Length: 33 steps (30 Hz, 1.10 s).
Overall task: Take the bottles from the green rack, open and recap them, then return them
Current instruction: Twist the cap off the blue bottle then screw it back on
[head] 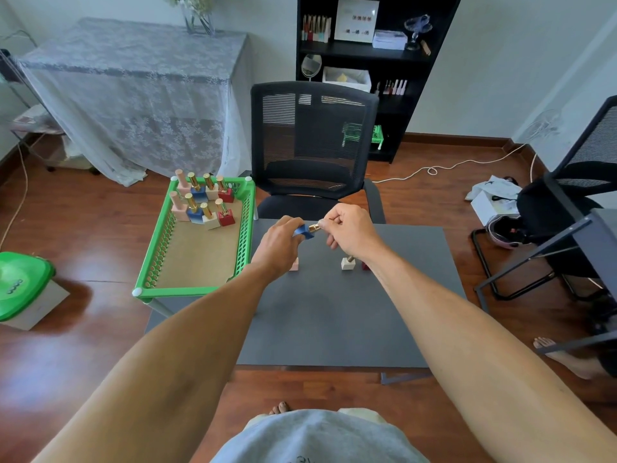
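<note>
My left hand (282, 240) grips the blue base of a small bottle (304, 231), held on its side above the dark grey table (334, 322). My right hand (347, 228) pinches that bottle's gold cap (314, 227). On the table beneath my hands stand a pink bottle (294, 264), a white bottle (348, 263) with a gold cap, and a red bottle (366, 265), each partly hidden by my arms. The green rack (197, 291) sits to the left, with several pink, blue, white and red bottles (202, 202) standing at its far end.
A black mesh chair (314, 142) faces the table's far edge. A black shelf unit (367, 61) stands behind it. A second chair and a desk frame (567, 208) are at the right. A green-lidded bin (20, 285) sits on the floor at left.
</note>
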Each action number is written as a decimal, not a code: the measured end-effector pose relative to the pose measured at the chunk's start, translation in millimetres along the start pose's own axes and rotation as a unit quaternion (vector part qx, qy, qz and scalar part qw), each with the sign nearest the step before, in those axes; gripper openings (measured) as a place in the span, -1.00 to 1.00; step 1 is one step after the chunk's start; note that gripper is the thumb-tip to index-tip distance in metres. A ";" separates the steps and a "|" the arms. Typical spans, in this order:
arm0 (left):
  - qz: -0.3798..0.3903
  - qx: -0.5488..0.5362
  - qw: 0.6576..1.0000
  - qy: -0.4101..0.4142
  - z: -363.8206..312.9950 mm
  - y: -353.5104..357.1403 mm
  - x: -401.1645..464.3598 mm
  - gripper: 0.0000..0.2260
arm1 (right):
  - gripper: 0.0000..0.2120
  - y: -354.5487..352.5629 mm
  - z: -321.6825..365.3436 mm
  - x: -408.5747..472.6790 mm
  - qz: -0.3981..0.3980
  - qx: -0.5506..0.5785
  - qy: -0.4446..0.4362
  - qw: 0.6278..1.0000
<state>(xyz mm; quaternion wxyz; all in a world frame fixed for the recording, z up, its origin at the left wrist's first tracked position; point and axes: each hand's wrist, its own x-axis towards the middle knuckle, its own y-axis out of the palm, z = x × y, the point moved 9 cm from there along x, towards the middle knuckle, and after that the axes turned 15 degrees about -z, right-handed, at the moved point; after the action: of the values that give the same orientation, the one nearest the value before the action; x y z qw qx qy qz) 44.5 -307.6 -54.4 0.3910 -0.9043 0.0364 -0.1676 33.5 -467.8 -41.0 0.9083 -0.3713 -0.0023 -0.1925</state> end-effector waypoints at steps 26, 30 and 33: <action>0.088 0.171 0.960 -0.203 111.4 82.4 -94.1 -0.16 | -0.85 70.3 -71.9 -32.5 0.023 -0.033 0.031 0.999; 0.111 0.182 0.954 -0.210 120.0 95.1 -104.2 -0.15 | -0.87 86.0 -79.3 -32.0 0.049 -0.028 0.037 0.998; 0.120 0.180 0.954 -0.209 123.2 101.0 -104.7 -0.15 | -0.88 93.0 -79.9 -29.3 0.058 -0.034 0.029 0.997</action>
<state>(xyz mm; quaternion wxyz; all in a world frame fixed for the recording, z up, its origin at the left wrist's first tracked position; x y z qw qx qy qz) -6.6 -271.3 -234.4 0.5632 -0.8228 0.0315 0.0694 27.9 -451.1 -165.9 0.9047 -0.3952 0.0525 -0.1502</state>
